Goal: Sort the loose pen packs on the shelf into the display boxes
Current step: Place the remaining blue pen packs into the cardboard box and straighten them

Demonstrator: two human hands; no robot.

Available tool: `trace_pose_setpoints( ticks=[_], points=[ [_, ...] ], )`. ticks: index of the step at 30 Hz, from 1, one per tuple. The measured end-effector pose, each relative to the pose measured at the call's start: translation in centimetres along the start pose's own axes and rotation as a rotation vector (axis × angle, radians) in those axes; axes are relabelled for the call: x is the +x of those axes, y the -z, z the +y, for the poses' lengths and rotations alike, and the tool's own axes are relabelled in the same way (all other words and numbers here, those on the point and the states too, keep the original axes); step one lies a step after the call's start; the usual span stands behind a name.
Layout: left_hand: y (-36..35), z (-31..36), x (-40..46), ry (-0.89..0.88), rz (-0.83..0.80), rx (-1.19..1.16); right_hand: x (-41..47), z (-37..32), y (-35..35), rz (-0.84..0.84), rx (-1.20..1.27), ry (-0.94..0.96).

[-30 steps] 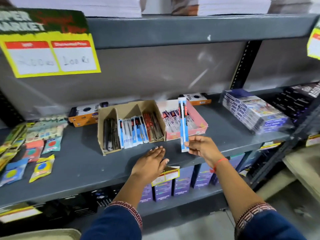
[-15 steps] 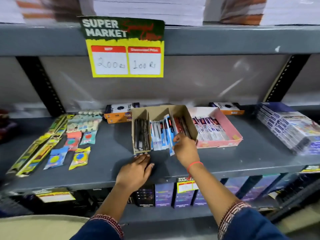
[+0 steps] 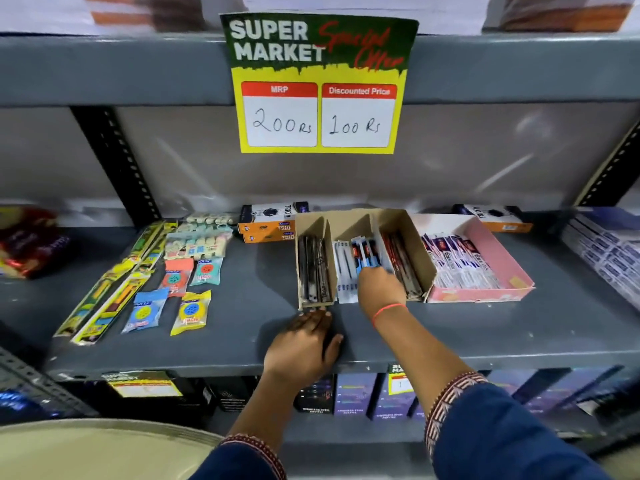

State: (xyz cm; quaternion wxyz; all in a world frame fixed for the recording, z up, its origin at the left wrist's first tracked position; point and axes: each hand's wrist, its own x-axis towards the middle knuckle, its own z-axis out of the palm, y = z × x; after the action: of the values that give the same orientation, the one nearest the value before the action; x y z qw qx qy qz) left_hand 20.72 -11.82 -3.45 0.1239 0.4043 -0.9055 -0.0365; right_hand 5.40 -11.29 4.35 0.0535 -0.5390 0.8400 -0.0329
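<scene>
A brown cardboard display box with three compartments stands mid-shelf: black pen packs on the left, blue and white packs in the middle, red packs on the right. My right hand reaches into the middle compartment, fingers closed on a blue pen pack that lies among the others there. My left hand rests flat on the shelf just in front of the box, fingers spread, holding nothing. A pink display box with purple and white pen packs sits to the right.
Loose yellow and green pencil packs, sharpener packs and eraser packs lie on the grey shelf at left. Orange boxes stand behind. Stacked blue packs sit far right. A price sign hangs above.
My right hand carried the blue pen pack from in front of the pink box leftward and lowered it into the middle compartment. The view shifted left. My left hand stayed on the shelf.
</scene>
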Motion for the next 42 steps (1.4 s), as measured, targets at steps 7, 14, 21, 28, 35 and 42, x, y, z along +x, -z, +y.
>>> trace_pose_setpoints(
  ticks=[7,14,21,28,35,42],
  points=[
    [-0.2,0.1,0.0,-0.008,0.020,-0.004,-0.2,0.4,-0.5,-0.029,-0.099,0.053],
    [-0.4,0.3,-0.2,0.028,-0.005,0.006,-0.7,-0.4,-1.3,0.015,-0.011,0.135],
    [-0.6,0.4,-0.2,0.065,-0.008,-0.006,-0.4,0.2,-2.1,-0.002,0.024,0.143],
    [-0.8,0.1,-0.2,0.078,-0.005,0.009,-0.1,0.2,-2.1,0.023,0.007,0.168],
    [-0.6,0.3,-0.3,0.058,0.047,-0.004,0.2,0.4,-1.8,0.064,0.044,0.210],
    [-0.8,0.2,-0.4,0.057,0.044,0.001,0.4,0.8,-1.2,0.078,0.403,0.064]
  ],
)
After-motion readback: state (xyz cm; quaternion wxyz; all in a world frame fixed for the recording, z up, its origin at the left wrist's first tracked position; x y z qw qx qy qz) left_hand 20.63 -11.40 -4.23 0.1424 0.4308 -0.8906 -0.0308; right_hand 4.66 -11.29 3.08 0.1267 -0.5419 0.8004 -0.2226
